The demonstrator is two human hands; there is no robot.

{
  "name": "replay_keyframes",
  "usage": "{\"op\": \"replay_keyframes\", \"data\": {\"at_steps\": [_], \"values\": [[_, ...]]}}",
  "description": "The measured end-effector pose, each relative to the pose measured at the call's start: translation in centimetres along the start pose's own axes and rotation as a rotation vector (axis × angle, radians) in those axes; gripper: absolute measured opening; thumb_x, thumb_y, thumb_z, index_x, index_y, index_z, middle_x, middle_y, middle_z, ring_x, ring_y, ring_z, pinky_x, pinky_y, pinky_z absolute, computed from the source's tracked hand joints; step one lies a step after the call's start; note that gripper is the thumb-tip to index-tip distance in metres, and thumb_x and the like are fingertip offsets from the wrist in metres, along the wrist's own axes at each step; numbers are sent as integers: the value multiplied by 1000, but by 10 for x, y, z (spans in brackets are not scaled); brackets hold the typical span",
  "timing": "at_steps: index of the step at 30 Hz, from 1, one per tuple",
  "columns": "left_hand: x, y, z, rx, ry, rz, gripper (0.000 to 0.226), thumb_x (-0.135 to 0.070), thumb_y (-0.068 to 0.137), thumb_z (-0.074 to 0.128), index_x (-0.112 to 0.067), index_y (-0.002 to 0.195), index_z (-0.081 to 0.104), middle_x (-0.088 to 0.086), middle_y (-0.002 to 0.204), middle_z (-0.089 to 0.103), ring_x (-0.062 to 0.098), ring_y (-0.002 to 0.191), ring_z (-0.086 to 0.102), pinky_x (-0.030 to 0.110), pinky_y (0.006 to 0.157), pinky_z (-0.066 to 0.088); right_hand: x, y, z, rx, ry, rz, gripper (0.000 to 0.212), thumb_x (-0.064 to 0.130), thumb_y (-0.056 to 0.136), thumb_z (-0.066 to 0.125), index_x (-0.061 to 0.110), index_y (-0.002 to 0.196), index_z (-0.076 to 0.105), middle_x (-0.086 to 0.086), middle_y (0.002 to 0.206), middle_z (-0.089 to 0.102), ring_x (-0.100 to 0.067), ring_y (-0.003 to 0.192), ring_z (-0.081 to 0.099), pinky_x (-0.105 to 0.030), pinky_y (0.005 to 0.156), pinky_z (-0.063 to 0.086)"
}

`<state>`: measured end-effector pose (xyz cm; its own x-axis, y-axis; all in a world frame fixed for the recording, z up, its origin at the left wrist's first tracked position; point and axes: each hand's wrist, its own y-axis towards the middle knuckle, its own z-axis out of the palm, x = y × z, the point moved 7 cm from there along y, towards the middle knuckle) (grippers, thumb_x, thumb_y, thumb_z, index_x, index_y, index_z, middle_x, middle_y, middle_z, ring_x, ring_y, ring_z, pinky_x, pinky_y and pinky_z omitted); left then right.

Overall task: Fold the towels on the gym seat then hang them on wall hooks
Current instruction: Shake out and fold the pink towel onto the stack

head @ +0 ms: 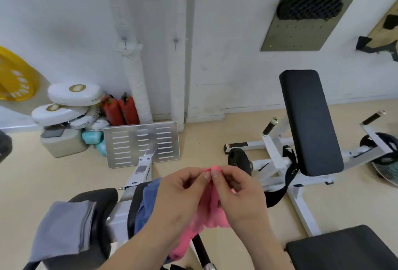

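Both the left hand [183, 192] and right hand [239, 194] pinch the pink towel [213, 218] by its top edge, near centre; aligning corners squarely before creasing should keep the fold neat.

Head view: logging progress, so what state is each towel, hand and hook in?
Pink cloth towel: unfolded, held up.
Grey cloth towel: folded, on black pad.
Blue cloth towel: crumpled.
Left hand: pinching pink towel.
Right hand: pinching pink towel.
Two metal wall hooks: bare.

Yellow weight plate [13, 76] far left, two red extinguishers [120, 109] at the wall, slotted metal footplate [142, 144] centre, black foam roller [310, 9] on grey pegboard [297, 37] upper right.
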<state>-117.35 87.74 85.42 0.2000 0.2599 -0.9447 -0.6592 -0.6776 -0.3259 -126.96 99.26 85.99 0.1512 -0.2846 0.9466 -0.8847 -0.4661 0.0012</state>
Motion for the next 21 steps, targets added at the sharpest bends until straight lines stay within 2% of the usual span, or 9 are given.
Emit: {"op": "replay_keyframes", "data": {"at_steps": [4,7,11,14,17,18,19,21], "values": [[6,-2,-6,-69,31,26,20,-11,97,67,-23,92,82,-7,86,81,8,87,76,28,85,60,-4,-3,0,63,20,14,19,9,90,76,26,88,82,13,82,79,-3,81,75,-18,76,56],[1,-10,-6,-74,70,103,26,-7,97,65,-26,92,82,-14,87,80,-2,87,73,12,79,54,1,-8,3,111,39,2,19,10,93,73,26,90,82,13,81,79,-1,79,74,-15,72,54],[-1,-16,-6,-61,117,158,30,-6,96,66,-30,90,82,-15,88,80,-4,87,72,5,74,50,10,-13,11,192,-121,-132,23,15,99,63,27,90,80,11,77,75,-7,76,70,-25,70,56],[-1,-18,-3,-24,138,153,20,-9,95,70,-26,97,81,-13,91,79,-5,84,72,4,69,48,12,-17,14,277,-204,-168,28,13,96,49,22,85,73,5,69,68,-14,66,62,-35,64,53],[1,-18,0,19,197,173,24,-9,86,78,-28,101,78,-12,96,77,-3,88,71,8,74,52,14,-19,12,368,-238,-187,37,9,77,37,19,88,71,13,62,59,-9,61,53,-21,57,43],[2,-18,0,26,230,182,27,-8,84,79,-29,100,78,-13,95,76,-3,89,71,11,76,53,14,-19,11,382,-243,-199,36,9,76,37,17,87,70,13,59,55,-9,59,49,-20,55,39],[2,-17,0,27,252,192,27,-7,83,79,-29,99,78,-14,94,76,-2,90,70,13,77,55,13,-20,10,383,-248,-212,32,11,78,38,15,85,69,12,57,53,-10,57,48,-23,55,40],[1,-16,-1,32,267,211,26,-4,86,76,-27,99,79,-15,93,77,3,86,71,19,76,57,11,-19,5,348,-217,-208,24,18,87,46,14,82,69,5,61,60,-13,58,54,-37,58,50]]}}
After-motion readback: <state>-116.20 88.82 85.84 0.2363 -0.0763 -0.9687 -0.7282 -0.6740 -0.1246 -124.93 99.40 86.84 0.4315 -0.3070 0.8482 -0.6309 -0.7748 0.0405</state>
